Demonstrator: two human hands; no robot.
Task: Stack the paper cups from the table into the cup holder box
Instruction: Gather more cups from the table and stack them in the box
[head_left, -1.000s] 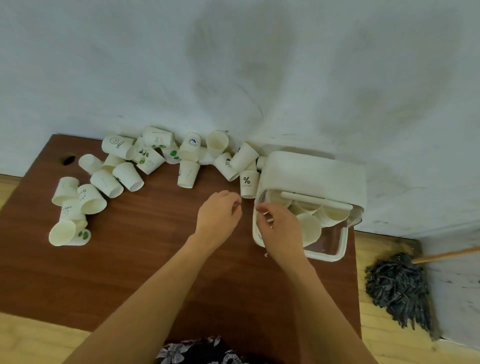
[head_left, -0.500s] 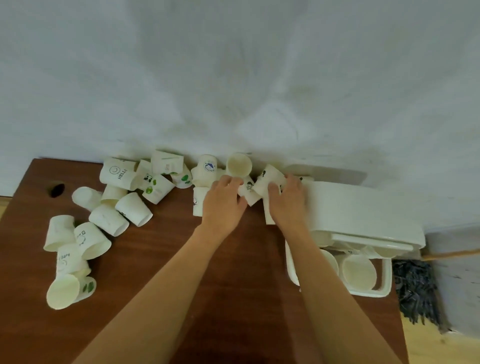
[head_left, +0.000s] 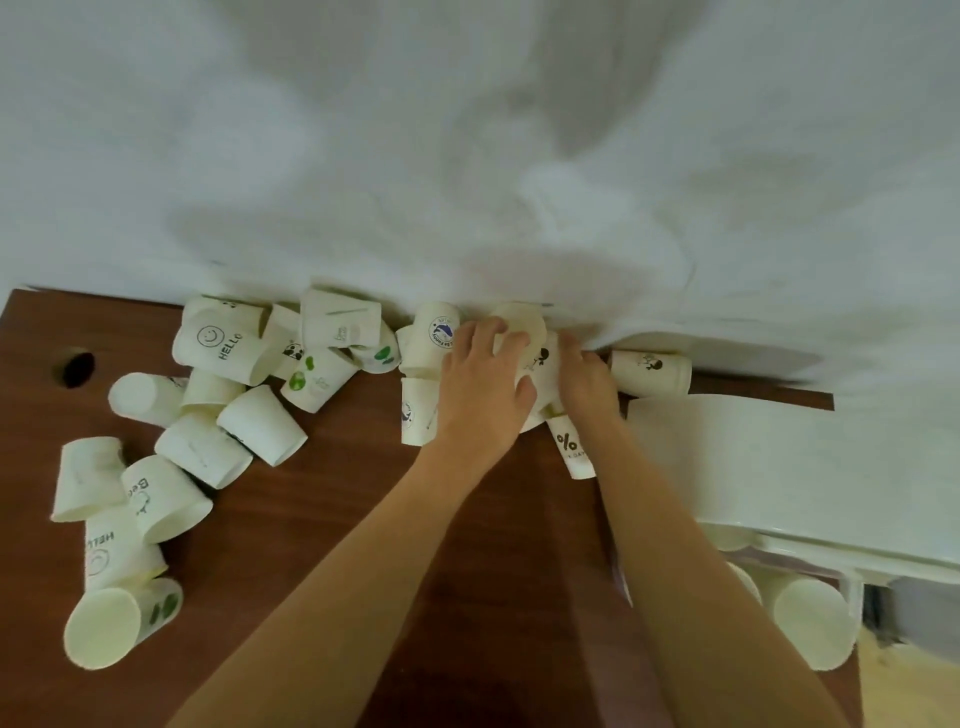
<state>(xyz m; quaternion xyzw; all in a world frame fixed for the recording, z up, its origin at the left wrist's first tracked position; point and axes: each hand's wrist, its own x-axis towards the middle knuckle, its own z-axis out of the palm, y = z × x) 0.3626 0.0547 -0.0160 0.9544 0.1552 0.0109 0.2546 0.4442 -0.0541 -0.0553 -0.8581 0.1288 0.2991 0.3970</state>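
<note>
loose paper cups (head_left: 236, 452) lie tipped across the brown tabletop (head_left: 322, 545); the left hand (head_left: 480, 395) curls its fingers (head_left: 511, 343) over a cup (head_left: 535, 358) by the wall; the right hand (head_left: 587, 382) grips it too; the white cup holder box (head_left: 779, 467) sits right.

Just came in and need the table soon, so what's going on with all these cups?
A person is gathering paper cups to stack in the cup holder box at the table's right. Both hands are on one cup by the wall, the left hand over it and the right hand beside it. Many loose cups lie tipped across the table; a few sit in the box.
</note>
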